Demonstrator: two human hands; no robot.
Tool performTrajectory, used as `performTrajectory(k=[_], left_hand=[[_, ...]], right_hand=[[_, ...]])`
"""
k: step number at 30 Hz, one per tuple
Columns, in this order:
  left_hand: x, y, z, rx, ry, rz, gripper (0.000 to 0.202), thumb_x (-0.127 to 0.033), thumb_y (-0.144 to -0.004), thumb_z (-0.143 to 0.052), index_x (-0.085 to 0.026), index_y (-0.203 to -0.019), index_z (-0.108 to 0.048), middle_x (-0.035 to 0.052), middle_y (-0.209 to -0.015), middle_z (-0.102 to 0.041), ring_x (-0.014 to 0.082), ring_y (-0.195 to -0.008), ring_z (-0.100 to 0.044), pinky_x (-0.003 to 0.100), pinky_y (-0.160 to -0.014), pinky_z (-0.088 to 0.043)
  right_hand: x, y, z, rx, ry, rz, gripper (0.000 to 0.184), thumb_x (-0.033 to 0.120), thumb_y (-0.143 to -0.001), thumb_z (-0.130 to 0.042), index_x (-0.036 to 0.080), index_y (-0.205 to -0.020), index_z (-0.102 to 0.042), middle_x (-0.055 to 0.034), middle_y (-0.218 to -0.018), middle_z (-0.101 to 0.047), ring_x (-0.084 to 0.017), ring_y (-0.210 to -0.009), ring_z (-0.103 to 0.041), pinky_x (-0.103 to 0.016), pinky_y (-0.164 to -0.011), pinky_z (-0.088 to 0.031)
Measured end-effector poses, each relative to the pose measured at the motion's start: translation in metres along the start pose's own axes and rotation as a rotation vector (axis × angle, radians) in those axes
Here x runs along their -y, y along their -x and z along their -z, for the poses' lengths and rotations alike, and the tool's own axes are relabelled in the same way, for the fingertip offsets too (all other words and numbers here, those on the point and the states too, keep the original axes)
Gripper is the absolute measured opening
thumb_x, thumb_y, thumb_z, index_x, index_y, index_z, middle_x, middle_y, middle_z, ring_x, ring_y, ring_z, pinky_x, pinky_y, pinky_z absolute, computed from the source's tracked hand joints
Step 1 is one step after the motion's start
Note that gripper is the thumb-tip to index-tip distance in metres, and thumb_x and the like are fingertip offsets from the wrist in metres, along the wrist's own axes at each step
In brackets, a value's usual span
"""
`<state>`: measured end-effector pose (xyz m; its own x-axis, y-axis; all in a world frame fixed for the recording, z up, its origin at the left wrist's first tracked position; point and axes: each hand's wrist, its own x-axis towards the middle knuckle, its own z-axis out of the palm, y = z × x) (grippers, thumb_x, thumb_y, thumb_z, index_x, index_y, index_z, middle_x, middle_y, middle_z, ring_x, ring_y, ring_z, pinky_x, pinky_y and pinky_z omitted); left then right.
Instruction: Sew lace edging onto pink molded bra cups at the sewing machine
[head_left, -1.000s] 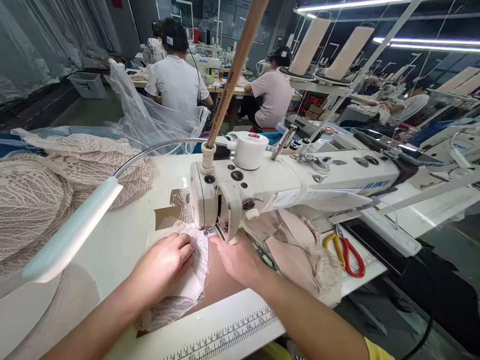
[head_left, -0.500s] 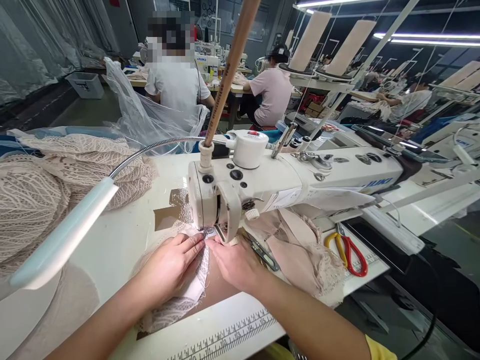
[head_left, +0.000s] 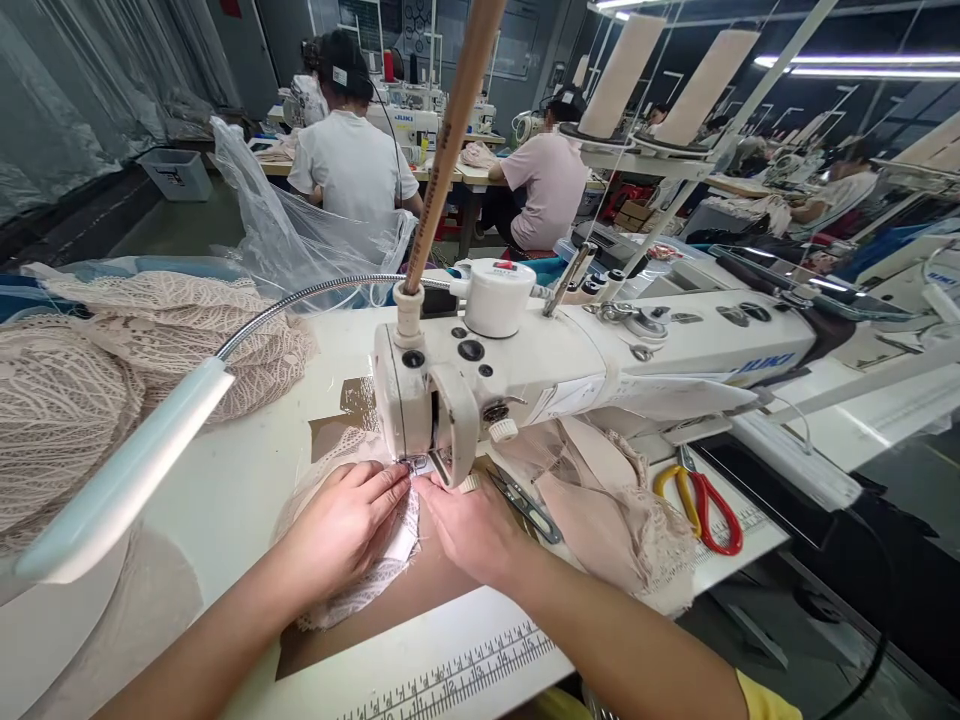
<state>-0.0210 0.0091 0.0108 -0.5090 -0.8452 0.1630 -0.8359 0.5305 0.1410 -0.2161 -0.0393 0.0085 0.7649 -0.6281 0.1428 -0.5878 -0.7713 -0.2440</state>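
A piece of pale lace fabric (head_left: 396, 565) lies under the presser foot (head_left: 415, 464) of a white sewing machine (head_left: 510, 350). My left hand (head_left: 352, 520) is closed on the lace from the left, its fingers together and their tips beside the foot. From the right, my right hand (head_left: 469, 525) pinches the fabric's edge close to the needle area; its thumb is mostly hidden. Just right of that hand lie thread snips (head_left: 529, 508). Folded beige lace pieces (head_left: 600, 490) rest beyond them, under the machine arm.
Scissors with red and yellow handles (head_left: 712, 512) lie at the right table edge. A lamp on a bendy neck (head_left: 127, 470) reaches over the left side, near heaped lace (head_left: 67, 420). A printed ruler (head_left: 457, 685) runs along the front. Two people sit working ahead.
The lace has advanced away from me under the foot, and its near end has drawn back from the ruler. Both hands stay almost in place. The view has shifted slightly.
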Motion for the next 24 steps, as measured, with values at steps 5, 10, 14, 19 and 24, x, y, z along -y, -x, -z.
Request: performTrajectory(k=[5, 10, 14, 19, 24], left_hand=[[0.0006, -0.0014, -0.0010, 0.010, -0.014, -0.003, 0.028, -0.009, -0.086, -0.046, -0.013, -0.106, -0.066, 0.0110, -0.109, -0.067, 0.0241, -0.090, -0.054, 0.039, -0.077, -0.046], [0.0048, -0.0018, -0.0048, 0.008, -0.037, 0.003, 0.030, -0.007, -0.084, -0.048, -0.014, -0.108, -0.065, 0.0098, -0.113, -0.066, 0.0250, -0.094, -0.055, 0.039, -0.079, -0.046], [0.0054, 0.0014, -0.0073, -0.037, -0.040, -0.026, 0.030, -0.009, -0.087, -0.046, -0.013, -0.113, -0.063, 0.0107, -0.117, -0.065, 0.0251, -0.096, -0.055, 0.039, -0.079, -0.046], [0.0032, 0.0047, -0.0087, -0.061, -0.019, -0.038, 0.032, -0.010, -0.089, -0.045, -0.013, -0.117, -0.060, 0.0112, -0.119, -0.064, 0.0251, -0.097, -0.056, 0.040, -0.080, -0.046], [0.0068, -0.0006, -0.0054, -0.055, -0.015, -0.022, 0.034, -0.011, -0.088, -0.046, -0.014, -0.119, -0.059, 0.0115, -0.118, -0.065, 0.0264, -0.095, -0.055, 0.041, -0.078, -0.046]], right_hand=[[0.0013, -0.0011, 0.0018, 0.007, 0.023, -0.005, 0.029, 0.008, -0.080, -0.048, 0.016, -0.102, -0.063, -0.0096, -0.095, -0.060, -0.018, -0.077, -0.050, -0.028, -0.065, -0.037], [-0.0008, 0.0013, -0.0034, -0.041, 0.022, 0.012, 0.024, 0.011, -0.085, -0.046, 0.017, -0.101, -0.063, -0.0084, -0.092, -0.060, -0.019, -0.080, -0.051, -0.028, -0.067, -0.037], [-0.0040, 0.0041, -0.0037, -0.059, -0.013, 0.067, 0.019, 0.013, -0.089, -0.046, 0.017, -0.096, -0.063, -0.0062, -0.088, -0.059, -0.016, -0.077, -0.050, -0.026, -0.066, -0.035], [-0.0029, 0.0040, -0.0006, -0.044, 0.014, 0.072, 0.019, 0.012, -0.088, -0.046, 0.017, -0.097, -0.062, -0.0053, -0.088, -0.058, -0.016, -0.075, -0.050, -0.027, -0.064, -0.034], [-0.0019, 0.0009, 0.0000, -0.048, -0.015, 0.050, 0.024, 0.011, -0.088, -0.045, 0.018, -0.103, -0.062, -0.0062, -0.091, -0.059, -0.016, -0.077, -0.051, -0.027, -0.064, -0.035]])
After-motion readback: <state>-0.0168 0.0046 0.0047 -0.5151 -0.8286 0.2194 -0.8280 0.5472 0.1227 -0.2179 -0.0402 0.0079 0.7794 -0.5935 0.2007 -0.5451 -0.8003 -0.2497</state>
